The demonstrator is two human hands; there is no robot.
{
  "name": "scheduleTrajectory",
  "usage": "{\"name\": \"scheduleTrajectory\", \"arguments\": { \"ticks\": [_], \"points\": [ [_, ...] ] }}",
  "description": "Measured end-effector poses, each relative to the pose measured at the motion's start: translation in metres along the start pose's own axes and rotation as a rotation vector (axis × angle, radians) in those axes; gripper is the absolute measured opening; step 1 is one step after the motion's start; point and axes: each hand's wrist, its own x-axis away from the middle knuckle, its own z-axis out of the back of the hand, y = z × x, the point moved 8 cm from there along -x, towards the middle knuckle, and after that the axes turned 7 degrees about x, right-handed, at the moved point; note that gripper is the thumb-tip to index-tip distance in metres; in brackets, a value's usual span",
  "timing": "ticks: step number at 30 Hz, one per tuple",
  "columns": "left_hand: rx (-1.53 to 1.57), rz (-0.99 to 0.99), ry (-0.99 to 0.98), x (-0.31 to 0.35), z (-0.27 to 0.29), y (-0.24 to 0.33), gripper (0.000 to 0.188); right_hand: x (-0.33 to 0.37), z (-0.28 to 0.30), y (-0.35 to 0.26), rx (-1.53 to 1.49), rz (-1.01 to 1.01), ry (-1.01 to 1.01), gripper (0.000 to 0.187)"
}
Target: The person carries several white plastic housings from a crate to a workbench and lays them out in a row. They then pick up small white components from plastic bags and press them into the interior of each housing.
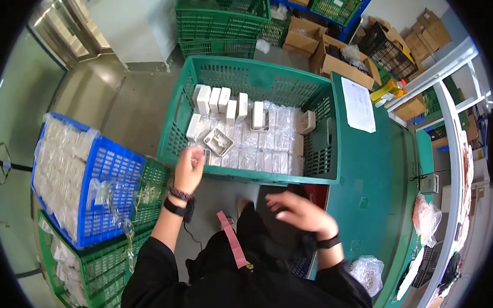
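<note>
A big green plastic crate point(258, 178) stands in front of me with rows of items in clear plastic wrap point(267, 131). On top of them are several unwrapped white box-shaped housings point(204, 99), mostly standing on edge. One open housing point(219, 142) shows its inner side near the crate's left front. My left hand point(189, 169) is over the crate's near left rim, beside that housing and another one partly hidden; its fingers point forward, the thumb apart, with nothing visibly held. My right hand point(298, 211) hovers empty on my side of the crate, fingers spread.
At left, a blue crate point(109, 175) of wrapped items sits above green crates point(112, 275). A green table point(362, 204) runs along the right, bearing a paper sheet point(359, 104) and a yellow bottle point(385, 92). Cardboard boxes point(302, 35) and stacked green crates point(220, 19) stand behind.
</note>
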Motion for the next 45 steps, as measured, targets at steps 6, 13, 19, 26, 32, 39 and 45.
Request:
{"name": "scheduleTrajectory", "arguments": {
  "ticks": [6, 13, 19, 26, 32, 39, 45],
  "points": [
    [0.142, 0.131, 0.021, -0.134, -0.067, -0.137, 0.028, -0.143, 0.137, 0.149, -0.264, -0.100, 0.088, 0.037],
    [-0.269, 0.405, -0.186, -0.175, -0.223, -0.211, 0.059, -0.215, 0.134, 0.501, 0.364, -0.785, 0.738, 0.061],
    [-0.363, 0.601, -0.018, -0.184, -0.240, -0.253, 0.079, -0.239, 0.080, 0.541, -0.015, -0.713, 0.649, 0.059],
    [-0.295, 0.507, -0.023, -0.207, -0.255, -0.247, 0.077, -0.265, 0.083, 0.490, 0.086, -0.859, 0.873, 0.053],
    [-0.220, 0.306, -0.080, -0.224, -0.215, -0.220, 0.051, -0.284, 0.091, 0.460, -0.614, -0.769, 0.923, 0.049],
    [-0.616, 0.128, 0.129, -0.260, -0.108, -0.253, 0.053, -0.298, 0.085, 0.475, -0.772, -0.694, 0.871, 0.048],
    [-0.717, 0.113, -0.049, -0.258, -0.126, -0.267, 0.075, -0.295, 0.086, 0.477, -1.031, -0.505, 0.901, 0.056]
  ]
}}
